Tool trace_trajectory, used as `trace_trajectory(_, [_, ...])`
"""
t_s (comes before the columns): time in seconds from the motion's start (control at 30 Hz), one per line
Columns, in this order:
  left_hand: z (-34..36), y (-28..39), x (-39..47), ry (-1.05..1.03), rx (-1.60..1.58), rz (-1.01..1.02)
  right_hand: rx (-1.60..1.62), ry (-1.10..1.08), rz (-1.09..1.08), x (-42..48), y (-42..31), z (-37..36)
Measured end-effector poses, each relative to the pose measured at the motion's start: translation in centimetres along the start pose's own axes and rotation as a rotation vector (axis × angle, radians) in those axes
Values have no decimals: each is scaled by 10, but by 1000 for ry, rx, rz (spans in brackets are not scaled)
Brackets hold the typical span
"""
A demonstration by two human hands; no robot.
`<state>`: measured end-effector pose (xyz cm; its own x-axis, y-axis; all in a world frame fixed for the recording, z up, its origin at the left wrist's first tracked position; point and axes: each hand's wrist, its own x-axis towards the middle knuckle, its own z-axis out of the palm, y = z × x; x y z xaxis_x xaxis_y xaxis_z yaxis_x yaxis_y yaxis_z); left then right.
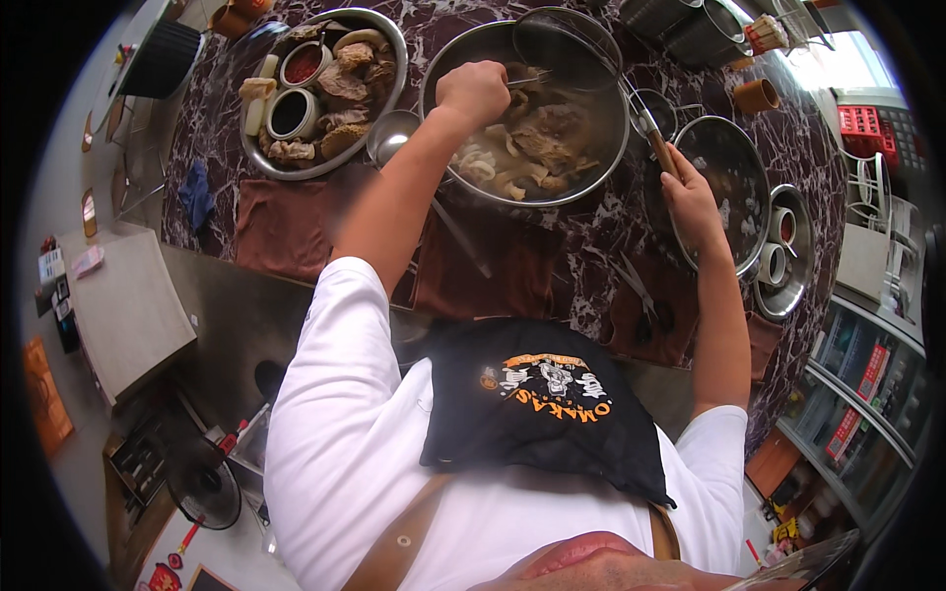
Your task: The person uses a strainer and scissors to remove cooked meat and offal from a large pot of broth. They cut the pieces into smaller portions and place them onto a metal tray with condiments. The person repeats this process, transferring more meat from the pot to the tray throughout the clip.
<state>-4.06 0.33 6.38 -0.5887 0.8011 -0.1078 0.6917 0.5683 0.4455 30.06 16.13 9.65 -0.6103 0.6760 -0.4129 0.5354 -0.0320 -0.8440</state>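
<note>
My left hand (473,92) is closed on a thin metal utensil (528,78), which reaches over a large steel pot (624,140). My right hand (691,193), to the right of the pot, grips the wooden handle (660,148) of a round wire-mesh strainer (567,46) that is held over the pot's upper right part. Pieces of meat (550,137) and pale, offal-like pieces (477,162) lie in cloudy liquid in the pot. A steel ladle (392,137) rests at the pot's left side, partly behind my left forearm.
Left stands an oval steel tray (403,66) with cooked pieces and two sauce cups. Right are a steel basin of liquid (761,155) and a smaller tray (802,295) with cups. Black-handled scissors (641,299) and brown cloths (281,229) lie along the near edge; a blue cloth (196,193) lies left.
</note>
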Motion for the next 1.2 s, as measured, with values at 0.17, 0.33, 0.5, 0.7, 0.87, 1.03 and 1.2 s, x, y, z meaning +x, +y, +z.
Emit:
trace_trajectory(0.17, [-8, 16, 13, -47, 61, -17, -124, 78, -108, -6, 14, 7])
trace_trajectory(0.33, [-12, 12, 10, -50, 106, 26, -424, 195, -409, -18, -4, 10])
trace_trajectory(0.5, [-9, -6, 4, -21, 49, -39, -806, 226, -295, -8, -35, 30])
trace_trajectory(0.7, [7, -39, -24, 14, -63, -116, -336, 17, -23, 14, 6, 18])
trace_trajectory(0.87, [4, -43, -47, 31, -210, -176, 103, -27, 237, -17, -25, 4])
trace_trajectory(1.03, [-10, -32, -47, 67, -257, -105, 202, 24, 194, -38, -13, -2])
trace_trajectory(1.2, [-14, -20, -33, 96, -113, -6, 123, 68, 125, -61, -22, 13])
